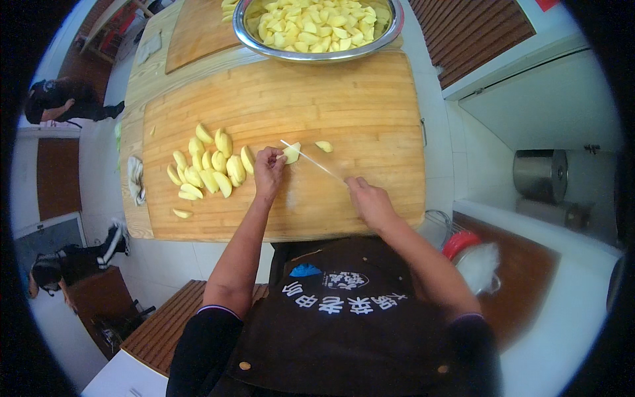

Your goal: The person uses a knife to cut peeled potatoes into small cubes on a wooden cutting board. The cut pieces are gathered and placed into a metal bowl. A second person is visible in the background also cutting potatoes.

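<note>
My right hand [369, 201] grips the handle of a kitchen knife [315, 163], whose thin blade reaches up and left. Under my left hand [270, 171] the fingertips pinch a peeled potato piece [291, 153] on the wooden cutting board [347, 104]. The blade crosses over this piece; whether it has entered the flesh I cannot tell. A single cut potato chunk [324, 146] lies right of the blade. Left of my left hand sits a loose group of peeled potato wedges [206, 166], the nearest close to my knuckles.
Beyond the board's far edge stands a steel bowl [317, 55] heaped with potato chunks. A second wooden board [203, 37] lies at the far left. A folded cloth [135, 179] rests on the table's left edge. Two other people, in dark clothes, are off to the left.
</note>
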The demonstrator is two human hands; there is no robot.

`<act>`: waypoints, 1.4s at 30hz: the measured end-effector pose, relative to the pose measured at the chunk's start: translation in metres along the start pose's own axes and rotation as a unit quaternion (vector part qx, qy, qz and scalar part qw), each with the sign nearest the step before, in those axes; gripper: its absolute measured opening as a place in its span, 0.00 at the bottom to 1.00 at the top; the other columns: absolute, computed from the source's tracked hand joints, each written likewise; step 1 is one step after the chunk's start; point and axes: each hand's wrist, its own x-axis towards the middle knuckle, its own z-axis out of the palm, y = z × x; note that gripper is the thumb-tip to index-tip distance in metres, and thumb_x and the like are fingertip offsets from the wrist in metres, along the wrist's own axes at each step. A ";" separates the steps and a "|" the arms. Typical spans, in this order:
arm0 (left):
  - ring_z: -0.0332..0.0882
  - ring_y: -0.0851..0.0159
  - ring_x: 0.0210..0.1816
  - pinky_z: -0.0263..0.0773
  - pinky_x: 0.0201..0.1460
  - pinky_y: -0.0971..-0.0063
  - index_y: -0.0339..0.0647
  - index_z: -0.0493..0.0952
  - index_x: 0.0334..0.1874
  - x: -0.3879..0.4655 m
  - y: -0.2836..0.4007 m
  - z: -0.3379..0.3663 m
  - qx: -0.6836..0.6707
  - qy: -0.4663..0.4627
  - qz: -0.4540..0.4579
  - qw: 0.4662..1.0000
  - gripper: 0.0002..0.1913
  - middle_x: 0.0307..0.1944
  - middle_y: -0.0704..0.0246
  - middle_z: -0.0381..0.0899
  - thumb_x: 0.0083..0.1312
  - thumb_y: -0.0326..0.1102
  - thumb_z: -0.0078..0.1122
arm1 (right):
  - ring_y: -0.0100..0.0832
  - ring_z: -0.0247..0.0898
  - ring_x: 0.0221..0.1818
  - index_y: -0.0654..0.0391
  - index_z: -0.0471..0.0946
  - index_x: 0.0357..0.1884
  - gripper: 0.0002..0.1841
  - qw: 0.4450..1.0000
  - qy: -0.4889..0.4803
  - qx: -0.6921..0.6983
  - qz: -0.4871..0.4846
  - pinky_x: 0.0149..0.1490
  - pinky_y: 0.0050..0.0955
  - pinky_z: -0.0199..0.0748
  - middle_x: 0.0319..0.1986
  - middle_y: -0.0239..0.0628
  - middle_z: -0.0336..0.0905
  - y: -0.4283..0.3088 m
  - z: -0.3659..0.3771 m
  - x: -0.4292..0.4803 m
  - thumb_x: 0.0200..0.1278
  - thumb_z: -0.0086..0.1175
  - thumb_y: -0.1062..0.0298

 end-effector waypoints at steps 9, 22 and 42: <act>0.71 0.72 0.35 0.72 0.42 0.78 0.39 0.75 0.39 0.002 0.004 0.001 -0.043 -0.001 -0.018 0.999 0.08 0.37 0.71 0.71 0.61 0.22 0.64 | 0.54 0.78 0.34 0.60 0.68 0.44 0.10 0.999 -0.023 -0.020 -0.016 0.37 0.50 0.77 0.34 0.51 0.74 -0.018 -0.008 0.007 0.60 0.45 0.75; 0.72 0.70 0.37 0.70 0.44 0.76 0.36 0.75 0.39 -0.001 0.010 0.002 -0.037 0.006 -0.018 0.999 0.06 0.36 0.70 0.73 0.62 0.23 0.61 | 0.59 0.76 0.40 0.61 0.70 0.44 0.09 0.997 -0.073 0.013 0.022 0.44 0.55 0.73 0.40 0.57 0.77 -0.022 -0.001 0.038 0.67 0.40 0.70; 0.74 0.45 0.45 0.72 0.44 0.54 0.42 0.70 0.48 -0.003 0.025 -0.066 0.315 -0.010 0.065 0.947 0.21 0.45 0.57 0.74 0.53 0.27 0.66 | 0.60 0.77 0.38 0.61 0.70 0.45 0.10 0.989 -0.056 0.090 0.103 0.44 0.56 0.73 0.38 0.58 0.79 -0.014 0.008 0.015 0.68 0.44 0.67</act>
